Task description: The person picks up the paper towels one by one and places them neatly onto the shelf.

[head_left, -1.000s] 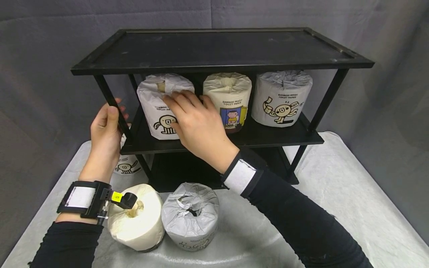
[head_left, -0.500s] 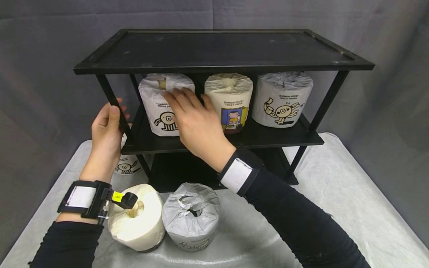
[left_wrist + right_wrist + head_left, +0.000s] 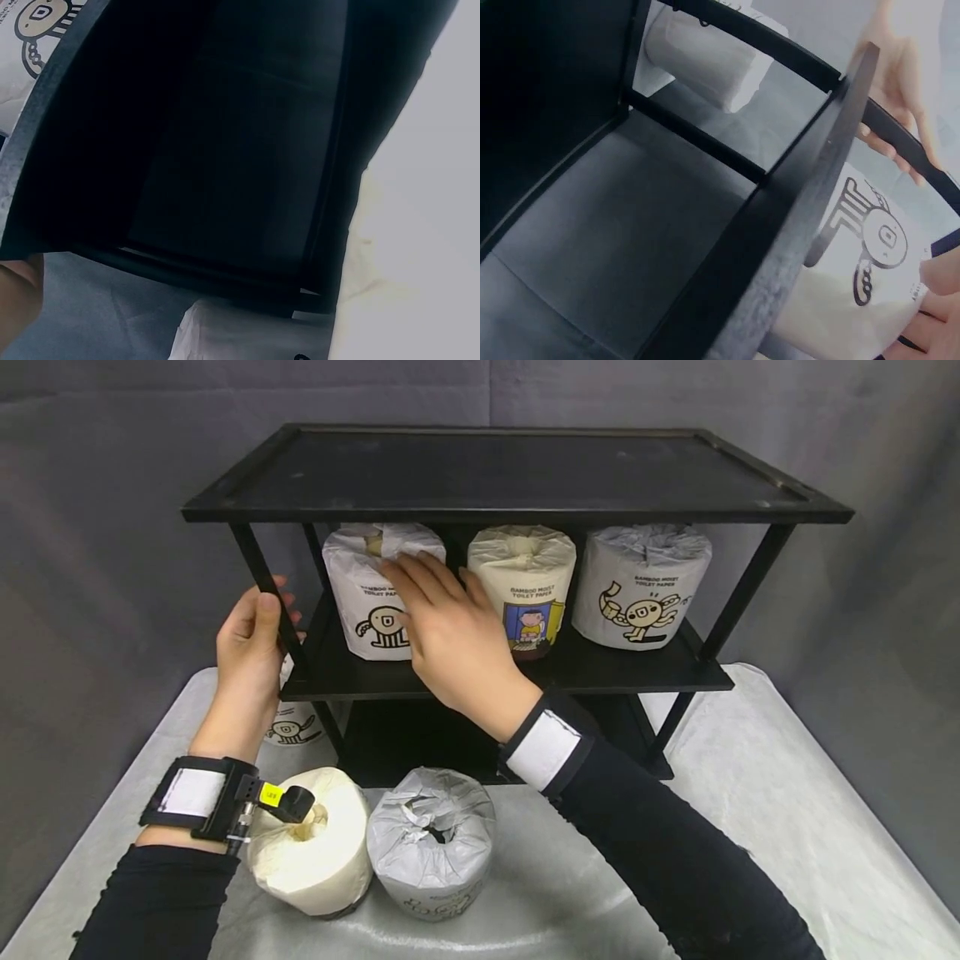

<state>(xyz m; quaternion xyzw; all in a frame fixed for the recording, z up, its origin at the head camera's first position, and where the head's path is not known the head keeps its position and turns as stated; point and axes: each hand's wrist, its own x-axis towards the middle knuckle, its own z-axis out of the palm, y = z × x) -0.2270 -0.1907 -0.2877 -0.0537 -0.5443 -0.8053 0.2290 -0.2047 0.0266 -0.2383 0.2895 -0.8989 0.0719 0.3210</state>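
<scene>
My left hand (image 3: 251,652) holds the left front post (image 3: 266,581) of a black shelf rack, thumb on the near side and fingers behind. On the middle shelf, at the left, stands a white-wrapped toilet roll (image 3: 382,602) with a striped cartoon figure. The fingers of my right hand (image 3: 465,643) are fairly straight and touch its upper right front, covering part of the label. Right of it stand a cream roll (image 3: 525,560) with a colour picture and another white roll (image 3: 641,585). In the right wrist view, the toilet roll (image 3: 870,270) shows beside my right fingers (image 3: 934,326).
On the cloth before the rack stand a cream roll (image 3: 315,852) and a silver-grey roll (image 3: 431,843), side by side. Another white roll (image 3: 292,724) is partly hidden behind my left hand. The rack's top board (image 3: 517,477) overhangs the middle shelf.
The left toilet roll has slid slightly back on the middle shelf, with my right hand against it. My left hand stays on the post. The head view has shifted a little.
</scene>
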